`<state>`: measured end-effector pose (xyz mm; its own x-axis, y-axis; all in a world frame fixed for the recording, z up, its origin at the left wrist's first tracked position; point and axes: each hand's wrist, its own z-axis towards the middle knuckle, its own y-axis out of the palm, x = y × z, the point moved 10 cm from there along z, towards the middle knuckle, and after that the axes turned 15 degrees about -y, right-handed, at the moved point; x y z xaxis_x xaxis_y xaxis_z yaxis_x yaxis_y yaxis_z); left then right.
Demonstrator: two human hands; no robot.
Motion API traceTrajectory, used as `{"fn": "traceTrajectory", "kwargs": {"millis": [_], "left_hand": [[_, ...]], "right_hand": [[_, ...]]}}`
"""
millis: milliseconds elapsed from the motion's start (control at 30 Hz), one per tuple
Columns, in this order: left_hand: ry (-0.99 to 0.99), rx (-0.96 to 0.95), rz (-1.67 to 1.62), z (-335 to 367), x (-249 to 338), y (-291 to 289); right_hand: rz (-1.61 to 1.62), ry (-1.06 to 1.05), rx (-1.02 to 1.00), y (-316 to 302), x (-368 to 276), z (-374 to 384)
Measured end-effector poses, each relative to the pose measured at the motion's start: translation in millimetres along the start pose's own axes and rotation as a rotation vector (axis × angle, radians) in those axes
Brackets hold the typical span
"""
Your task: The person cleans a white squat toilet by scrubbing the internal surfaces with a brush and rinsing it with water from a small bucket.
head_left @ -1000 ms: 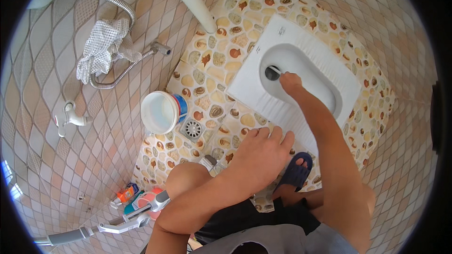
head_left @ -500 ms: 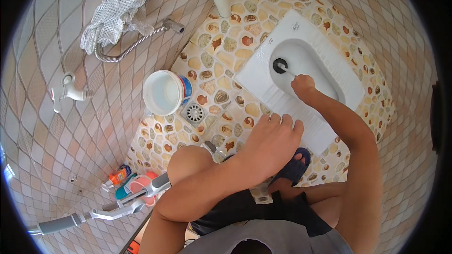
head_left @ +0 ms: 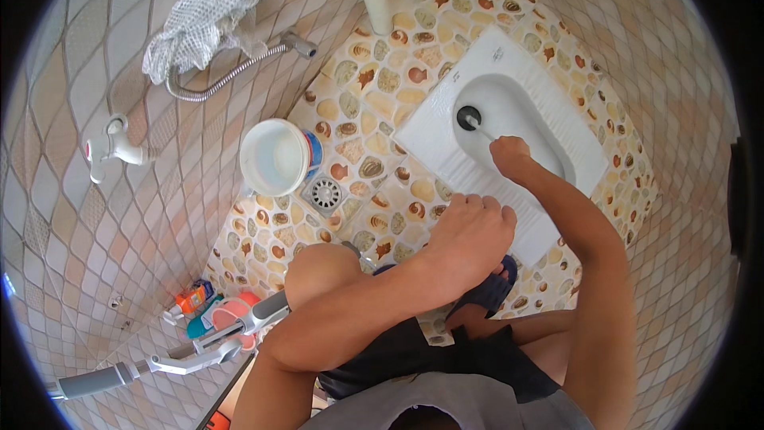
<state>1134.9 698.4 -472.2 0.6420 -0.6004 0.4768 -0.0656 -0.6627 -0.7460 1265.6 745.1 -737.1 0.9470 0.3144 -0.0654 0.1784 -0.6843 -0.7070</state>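
Observation:
A white squat toilet (head_left: 529,223) is set in the floor at the right, with a dark drain hole (head_left: 463,114) at the far-left end of its bowl. My right hand (head_left: 509,155) is closed round the thin pale handle of a toilet brush (head_left: 483,132). The brush slants down into the hole, where its head is mostly hidden. My left hand (head_left: 475,235) hangs back-up in front of the toilet's near edge, its forearm across my bent knee. Its fingers are curled in, and nothing shows in them.
A white bucket (head_left: 253,161) of water stands left of the toilet, beside a round floor drain (head_left: 324,193). On the left wall are a tap (head_left: 117,147) and a hose (head_left: 231,76) with a mesh cloth (head_left: 207,20). Bottles (head_left: 191,299) and a grey pole (head_left: 95,382) are at lower left.
The whole view has shifted slightly. My right hand and the brush have moved a little against the bowl, and more of the brush's lower end shows at the hole. My left hand stays curled.

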Motion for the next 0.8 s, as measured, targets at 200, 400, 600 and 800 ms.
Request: {"fn": "traceTrajectory", "kwargs": {"millis": [200, 400, 600, 800], "left_hand": [[0.014, 0.057, 0.004, -4, 10, -8], [-0.028, 0.019, 0.064, -4, 0, -13], [-0.005, -0.014, 0.001, 2, 4, -3], [0.008, 0.048, -0.014, 2, 3, -6]], "right_hand": [[-0.186, -0.044, 0.094, 1, 24, 6], [0.246, 0.053, 0.055, -4, 5, 4], [0.333, 0.063, 0.192, 23, 37, 0], [1.690, 0.337, 0.235, 56, -1, 30]]}}
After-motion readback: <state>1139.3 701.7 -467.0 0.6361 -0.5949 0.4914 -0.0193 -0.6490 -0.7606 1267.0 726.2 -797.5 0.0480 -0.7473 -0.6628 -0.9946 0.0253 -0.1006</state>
